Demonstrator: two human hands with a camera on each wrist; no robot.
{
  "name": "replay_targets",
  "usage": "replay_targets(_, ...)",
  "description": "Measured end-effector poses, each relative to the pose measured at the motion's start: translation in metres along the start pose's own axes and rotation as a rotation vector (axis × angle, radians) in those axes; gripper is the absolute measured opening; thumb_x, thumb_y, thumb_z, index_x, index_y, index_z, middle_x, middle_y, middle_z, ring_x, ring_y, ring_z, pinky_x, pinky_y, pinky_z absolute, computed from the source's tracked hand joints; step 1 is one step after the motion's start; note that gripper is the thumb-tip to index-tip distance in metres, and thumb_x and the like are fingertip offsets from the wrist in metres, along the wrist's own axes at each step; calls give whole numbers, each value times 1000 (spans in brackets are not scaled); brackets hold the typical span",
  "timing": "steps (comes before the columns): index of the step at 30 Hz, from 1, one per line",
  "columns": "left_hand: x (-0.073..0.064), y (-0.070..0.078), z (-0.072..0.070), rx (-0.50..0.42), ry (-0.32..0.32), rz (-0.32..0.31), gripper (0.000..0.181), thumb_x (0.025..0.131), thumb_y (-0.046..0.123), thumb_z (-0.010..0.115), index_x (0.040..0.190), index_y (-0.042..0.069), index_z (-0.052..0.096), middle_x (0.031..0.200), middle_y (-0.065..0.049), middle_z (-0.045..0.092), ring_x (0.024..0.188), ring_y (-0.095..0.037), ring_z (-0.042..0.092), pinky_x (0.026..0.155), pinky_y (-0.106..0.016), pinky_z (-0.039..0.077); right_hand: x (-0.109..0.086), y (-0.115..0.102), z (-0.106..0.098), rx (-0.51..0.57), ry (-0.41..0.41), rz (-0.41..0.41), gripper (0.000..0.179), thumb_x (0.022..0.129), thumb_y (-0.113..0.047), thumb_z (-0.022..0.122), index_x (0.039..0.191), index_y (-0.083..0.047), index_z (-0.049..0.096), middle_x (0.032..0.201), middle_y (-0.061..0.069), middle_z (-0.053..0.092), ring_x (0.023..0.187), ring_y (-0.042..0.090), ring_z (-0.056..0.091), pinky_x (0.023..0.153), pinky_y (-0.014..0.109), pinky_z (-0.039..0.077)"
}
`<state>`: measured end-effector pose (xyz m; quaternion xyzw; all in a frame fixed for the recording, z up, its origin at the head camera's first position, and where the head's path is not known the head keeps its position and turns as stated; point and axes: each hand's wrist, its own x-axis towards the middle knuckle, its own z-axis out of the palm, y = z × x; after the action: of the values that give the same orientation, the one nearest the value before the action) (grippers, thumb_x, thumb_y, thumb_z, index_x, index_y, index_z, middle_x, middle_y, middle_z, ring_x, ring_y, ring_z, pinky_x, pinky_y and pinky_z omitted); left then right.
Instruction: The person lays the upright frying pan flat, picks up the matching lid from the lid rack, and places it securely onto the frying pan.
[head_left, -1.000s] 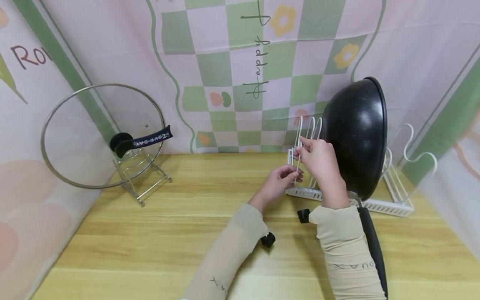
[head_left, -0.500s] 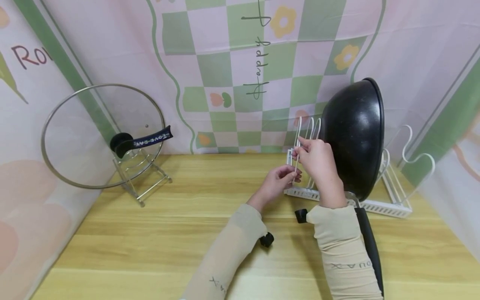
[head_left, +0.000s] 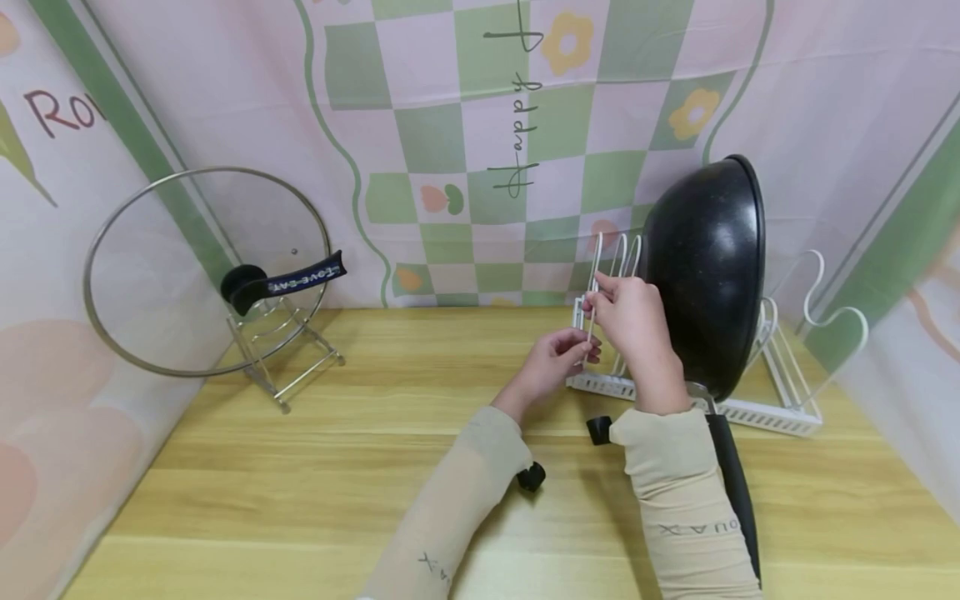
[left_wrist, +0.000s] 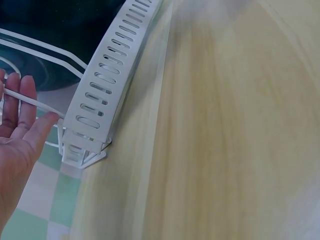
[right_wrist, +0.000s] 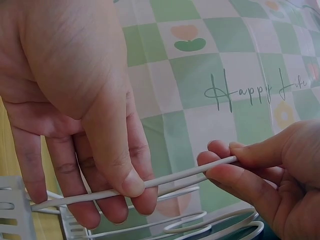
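Observation:
Both hands are on the leftmost upright wire divider of a white pan rack. My left hand pinches it low down, close to the slotted base strip. Higher on the same wire, my right hand pinches between thumb and fingers; in the right wrist view the right hand is at the right, near the bend. A black wok stands on its side in the rack, its rounded underside facing left. Its black handle points down towards me, partly hidden by the right sleeve.
A glass lid with a black knob and handle leans in a small metal stand at the far left. Behind everything hangs a checked cloth. The wooden table spreads out in front.
The rack, the wok and both hands have shifted slightly left. Both grips on the wire stay as they were, and the glass lid has not moved.

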<state>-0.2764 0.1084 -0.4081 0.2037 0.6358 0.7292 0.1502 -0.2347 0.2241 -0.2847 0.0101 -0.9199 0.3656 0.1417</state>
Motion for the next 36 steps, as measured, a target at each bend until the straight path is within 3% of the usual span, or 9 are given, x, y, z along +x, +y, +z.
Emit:
replay_targets(2,0,0,0,5,5,-4,20,106,7,55,117,-6,66,106,-11,71,95,-14,68,97,-42,56,0,-1,0,6,-4,10,39,105,-7,56,141,7,55,103,24,74,91,33,70,51,28,46)
replay_targets(5,0,1,-1,18,12,-12,20,106,8,56,117,-5,67,105,-10,71,95,-14,68,97,-42,56,0,-2,1,22,-15,30,40,106,-8,55,143,7,53,107,24,73,96,35,71,72,40,60)
replay_targets(8,0,2,-2,10,14,-12,20,106,7,56,117,-5,66,105,-10,71,94,-14,68,98,-45,55,0,-4,2,31,-23,49,40,107,-9,54,144,6,52,109,25,72,98,36,70,89,50,57)
replay_targets(12,0,2,-4,-10,14,-8,20,106,7,55,118,-7,65,105,-10,71,92,-13,67,92,-38,58,0,-8,2,29,-25,58,40,107,-10,54,144,6,53,109,25,72,90,34,69,71,37,60)
replay_targets(16,1,1,-5,-11,12,-1,20,106,7,55,117,-7,65,104,-9,70,91,-13,67,87,-32,59,0,-11,3,25,-22,60,40,107,-10,55,143,6,54,108,25,72,81,30,65,50,21,47)
replay_targets(18,1,1,-6,-11,10,1,20,106,6,54,116,-7,65,104,-9,70,90,-12,67,87,-32,59,1,-10,4,18,-15,55,39,107,-10,55,142,7,54,108,25,72,80,30,65,52,24,49)
replay_targets(21,1,1,-6,-19,12,-3,20,106,6,54,117,-8,65,104,-9,70,90,-12,66,88,-33,59,1,-10,5,11,-8,47,39,107,-10,55,142,6,54,107,25,72,86,33,66,69,38,59)
replay_targets(25,0,2,-7,-24,19,-8,20,107,6,54,116,-8,65,104,-10,70,91,-12,66,88,-33,59,2,-10,7,9,-8,43,40,107,-10,55,143,7,54,109,26,72,98,36,66,95,52,55)
replay_targets(36,0,4,-11,9,15,-2,20,107,6,52,116,-8,64,106,-11,70,92,-12,66,92,-36,58,4,-11,9,11,-6,58,40,107,-11,54,143,7,54,108,24,72,97,36,65,96,52,54)
